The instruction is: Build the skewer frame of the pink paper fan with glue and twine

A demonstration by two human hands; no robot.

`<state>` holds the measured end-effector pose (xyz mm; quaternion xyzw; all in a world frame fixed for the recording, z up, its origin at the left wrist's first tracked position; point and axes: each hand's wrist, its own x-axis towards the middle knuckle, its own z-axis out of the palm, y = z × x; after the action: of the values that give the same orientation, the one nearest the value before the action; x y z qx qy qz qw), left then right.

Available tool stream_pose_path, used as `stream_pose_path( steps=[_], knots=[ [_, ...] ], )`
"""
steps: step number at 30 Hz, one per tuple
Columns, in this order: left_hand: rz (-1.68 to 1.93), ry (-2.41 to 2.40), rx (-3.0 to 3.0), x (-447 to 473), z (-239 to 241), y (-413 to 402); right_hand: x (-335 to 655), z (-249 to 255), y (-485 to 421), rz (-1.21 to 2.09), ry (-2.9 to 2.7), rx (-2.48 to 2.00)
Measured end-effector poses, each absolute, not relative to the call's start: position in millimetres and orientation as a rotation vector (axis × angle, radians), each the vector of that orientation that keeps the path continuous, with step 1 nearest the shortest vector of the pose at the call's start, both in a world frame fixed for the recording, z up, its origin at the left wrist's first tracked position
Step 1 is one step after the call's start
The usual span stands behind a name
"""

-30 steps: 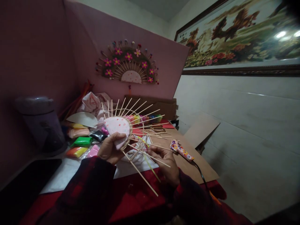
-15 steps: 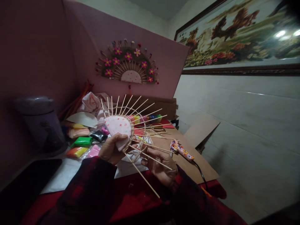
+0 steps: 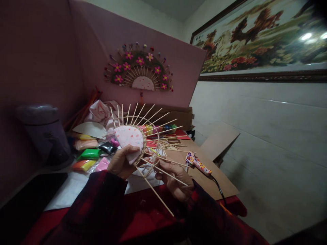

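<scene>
My left hand grips a half-made fan: a pink half-round pad rimmed with woven cord, thin wooden sticks radiating from it. My right hand is under the lower sticks at the fan's right side, fingers curled around a pale strand that runs between the sticks. A finished fan with pink flowers hangs on the pink board behind.
A flowered glue gun with a black cord lies on brown cardboard to the right. Coloured clay packets, pink cloth and loose sticks crowd the back left. A grey jar stands at the left, a dark phone near me.
The fan has turned slightly and lifted a little. My right hand has slid down and inward under the sticks, drawing the pale strand along.
</scene>
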<state>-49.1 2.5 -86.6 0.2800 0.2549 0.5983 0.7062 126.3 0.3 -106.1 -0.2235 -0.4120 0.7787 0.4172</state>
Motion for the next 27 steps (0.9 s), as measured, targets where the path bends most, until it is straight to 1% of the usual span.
stream_pose_path(
  steps=[11,27],
  knots=[
    [1.335,0.582,0.600,-48.3,-85.8,2.6,125.2,-103.9,0.8,1.946,-1.104,-0.506],
    [1.330,0.636,0.552,-48.0,-86.0,3.3,123.3,-106.9,6.1,1.832,-1.009,-0.624]
  ],
)
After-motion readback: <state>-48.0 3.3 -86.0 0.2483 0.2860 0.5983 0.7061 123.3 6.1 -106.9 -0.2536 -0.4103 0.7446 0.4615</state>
